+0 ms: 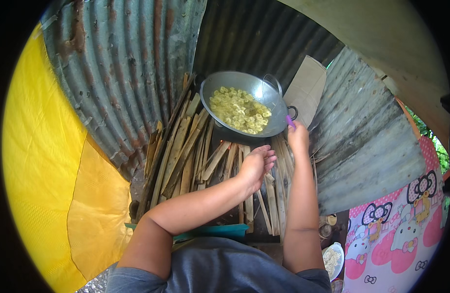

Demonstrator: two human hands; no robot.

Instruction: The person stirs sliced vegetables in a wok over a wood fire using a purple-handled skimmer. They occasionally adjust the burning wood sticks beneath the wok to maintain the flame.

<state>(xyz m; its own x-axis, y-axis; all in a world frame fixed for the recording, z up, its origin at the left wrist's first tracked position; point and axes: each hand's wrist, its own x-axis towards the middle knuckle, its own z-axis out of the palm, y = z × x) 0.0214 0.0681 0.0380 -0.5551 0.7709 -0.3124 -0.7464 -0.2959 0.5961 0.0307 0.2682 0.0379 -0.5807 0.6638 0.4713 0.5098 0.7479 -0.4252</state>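
Note:
A wide metal wok [228, 78] sits over a wood fire, with many round yellow slices [242, 110] that look like banana lying in its liquid. My right hand [298, 139] is closed around a purple handle [290, 122] at the wok's right rim. That handle appears to belong to the wire-mesh strainer [272, 88] resting against the wok's inner right side; the stretch between them is hard to make out. Below the wok's front edge, my left hand [256, 166] is held over the firewood, fingers extended and slightly bent, holding nothing.
Split firewood [178, 146] lies in piles below and left of the wok. Corrugated metal sheets [117, 63] enclose the spot, with cardboard [307, 90] behind the wok's right handle. Yellow cloth [44, 161] hangs left, patterned pink cloth [393, 239] right. A bowl with pale contents [334, 259] stands lower right.

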